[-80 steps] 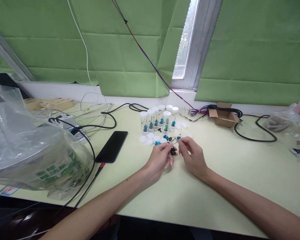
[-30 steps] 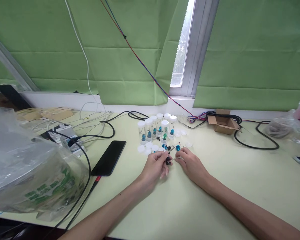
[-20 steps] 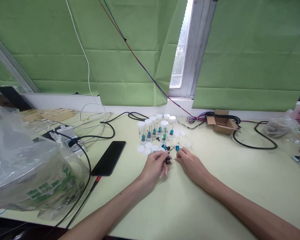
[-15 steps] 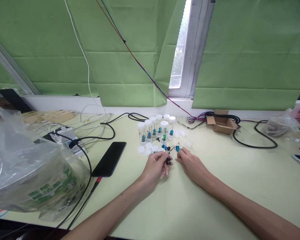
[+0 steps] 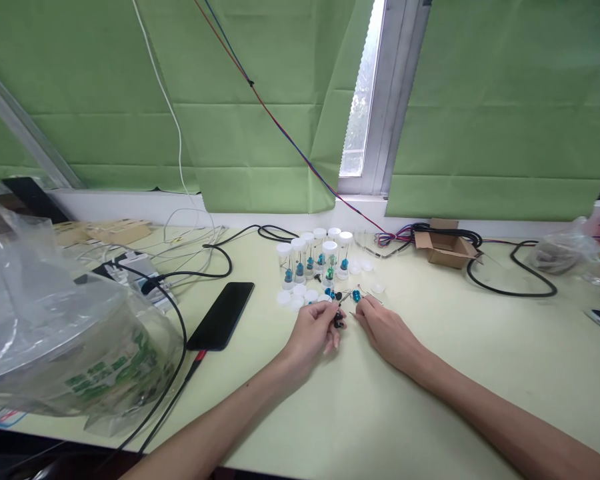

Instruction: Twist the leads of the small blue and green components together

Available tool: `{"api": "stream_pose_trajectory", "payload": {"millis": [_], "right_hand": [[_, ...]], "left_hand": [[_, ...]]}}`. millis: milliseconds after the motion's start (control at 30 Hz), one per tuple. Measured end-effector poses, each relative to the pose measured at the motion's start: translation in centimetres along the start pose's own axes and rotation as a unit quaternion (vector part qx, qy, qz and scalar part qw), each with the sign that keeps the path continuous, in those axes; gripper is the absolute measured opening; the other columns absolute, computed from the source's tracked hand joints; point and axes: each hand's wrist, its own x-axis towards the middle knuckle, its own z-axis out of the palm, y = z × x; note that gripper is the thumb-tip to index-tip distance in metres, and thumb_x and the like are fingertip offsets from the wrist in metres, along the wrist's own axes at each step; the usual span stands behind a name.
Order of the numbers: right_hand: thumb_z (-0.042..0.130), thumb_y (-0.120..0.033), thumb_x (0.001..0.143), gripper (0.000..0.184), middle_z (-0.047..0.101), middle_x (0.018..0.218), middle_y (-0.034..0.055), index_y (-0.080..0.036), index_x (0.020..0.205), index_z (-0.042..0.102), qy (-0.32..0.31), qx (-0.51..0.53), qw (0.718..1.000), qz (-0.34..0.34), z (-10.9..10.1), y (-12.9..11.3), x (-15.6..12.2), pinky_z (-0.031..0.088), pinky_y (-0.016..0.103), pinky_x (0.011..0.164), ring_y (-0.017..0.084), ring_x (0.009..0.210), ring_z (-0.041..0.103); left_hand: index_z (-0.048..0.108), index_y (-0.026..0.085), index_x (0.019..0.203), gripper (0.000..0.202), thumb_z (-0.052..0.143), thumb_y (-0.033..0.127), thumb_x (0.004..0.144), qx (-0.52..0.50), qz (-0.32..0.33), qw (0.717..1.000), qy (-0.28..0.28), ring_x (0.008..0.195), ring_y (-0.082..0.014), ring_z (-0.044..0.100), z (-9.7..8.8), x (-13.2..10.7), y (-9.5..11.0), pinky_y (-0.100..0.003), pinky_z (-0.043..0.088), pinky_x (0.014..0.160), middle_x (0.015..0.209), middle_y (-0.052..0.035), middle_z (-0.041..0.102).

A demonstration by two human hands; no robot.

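Observation:
My left hand (image 5: 314,328) is closed in a pinch around a small black part (image 5: 339,320), which has a thin metal piece near its top. To its right, my right hand (image 5: 384,327) is closed on a thin metal tool; its pale tip (image 5: 352,313) points toward the black part, with a small gap between them. The tool's exact kind is hidden by the fingers. Just beyond the hands lie small blue parts (image 5: 357,295) and a round black piece (image 5: 338,296). Behind these stand several clear vials (image 5: 299,260) with white caps, holding blue or green parts on thin stems.
Loose white caps (image 5: 284,298) lie around the vials. A black phone (image 5: 221,316) with a cable rests to the left, beside a large plastic bag (image 5: 80,333). An open cardboard box (image 5: 446,252) and black cable (image 5: 510,294) are at the back right.
The metal tool's tip in my right hand has drawn back slightly from the black part. My left hand keeps its pinch. The whole view has shifted a little.

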Motion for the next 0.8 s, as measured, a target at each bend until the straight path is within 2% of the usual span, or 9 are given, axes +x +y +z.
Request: {"api": "stream_pose_trajectory", "payload": {"millis": [133,400,667,800], "right_hand": [[0.039,-0.018,0.099,0.014,0.059,0.086,0.0038,-0.021,0.087,0.045,0.030,0.078,0.996,-0.003,0.17,0.04,-0.12,0.042,0.029,0.060,0.019,0.069,0.056],[0.042,-0.018,0.098,0.015,0.060,0.081,0.0033,-0.020,0.086,0.050,0.066,0.200,0.976,-0.056,0.48,-0.05,-0.18,0.044,0.029,0.067,0.017,0.072,0.056],[0.045,-0.016,0.096,0.011,0.064,0.086,0.0038,-0.019,0.099,0.056,0.081,0.225,0.970,-0.051,0.44,-0.20,-0.33,0.046,0.029,0.068,0.017,0.074,0.059],[0.046,-0.016,0.095,0.011,0.064,0.084,0.0045,-0.019,0.094,0.057,0.087,0.219,0.970,-0.055,0.39,-0.22,-0.35,0.045,0.028,0.067,0.017,0.074,0.059]], "left_hand": [[0.058,0.012,0.073,0.030,0.056,0.037,0.090,-0.004,-0.008,1.000,0.008,0.033,-0.0034,0.043,0.05,-0.07,0.18,-0.016,0.028,0.031,0.058,0.0014,0.055],[0.061,0.011,0.076,0.032,0.058,0.041,0.089,0.002,0.037,0.999,-0.009,0.041,-0.0062,0.054,-0.26,0.24,-0.24,-0.017,0.037,0.036,0.067,0.0001,0.055],[0.064,0.012,0.083,0.029,0.061,0.040,0.087,-0.006,0.036,0.999,-0.012,0.043,-0.0069,0.054,-0.33,0.28,-0.36,-0.017,0.037,0.037,0.068,-0.0008,0.057],[0.065,0.012,0.083,0.030,0.061,0.041,0.086,-0.011,0.034,0.999,-0.010,0.044,-0.0066,0.054,-0.41,0.29,-0.46,-0.017,0.037,0.038,0.068,-0.0011,0.057]]}}
